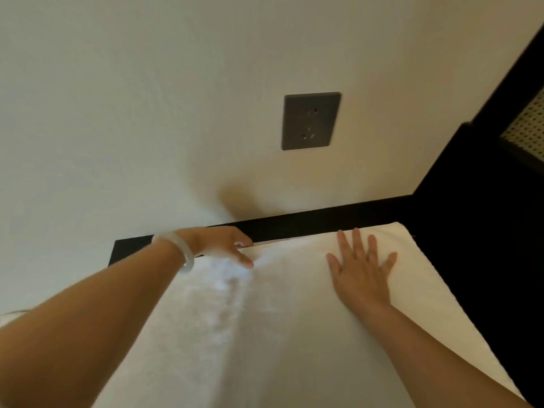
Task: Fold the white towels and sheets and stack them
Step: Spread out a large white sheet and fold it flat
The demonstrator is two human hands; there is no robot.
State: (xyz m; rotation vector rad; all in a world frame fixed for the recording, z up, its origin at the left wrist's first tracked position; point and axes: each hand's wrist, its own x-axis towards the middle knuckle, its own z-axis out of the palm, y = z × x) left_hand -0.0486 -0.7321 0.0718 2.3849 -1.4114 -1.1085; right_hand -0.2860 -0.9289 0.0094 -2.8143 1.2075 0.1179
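Observation:
A white towel [282, 325] lies spread flat on a dark table [294, 223], reaching from the near edge of the view to the wall. My left hand [226, 244] rests at the towel's far left edge with fingers apart, a pale bangle on its wrist. My right hand [360, 270] lies palm down on the towel's far right part, fingers spread and pressing flat. Neither hand grips the cloth. The towel's near end runs out of view.
A cream wall stands directly behind the table, with a grey power socket [310, 120] on it. Dark furniture with a woven cane panel [527, 125] rises at the right. The table's dark right side [471, 260] lies beside the towel.

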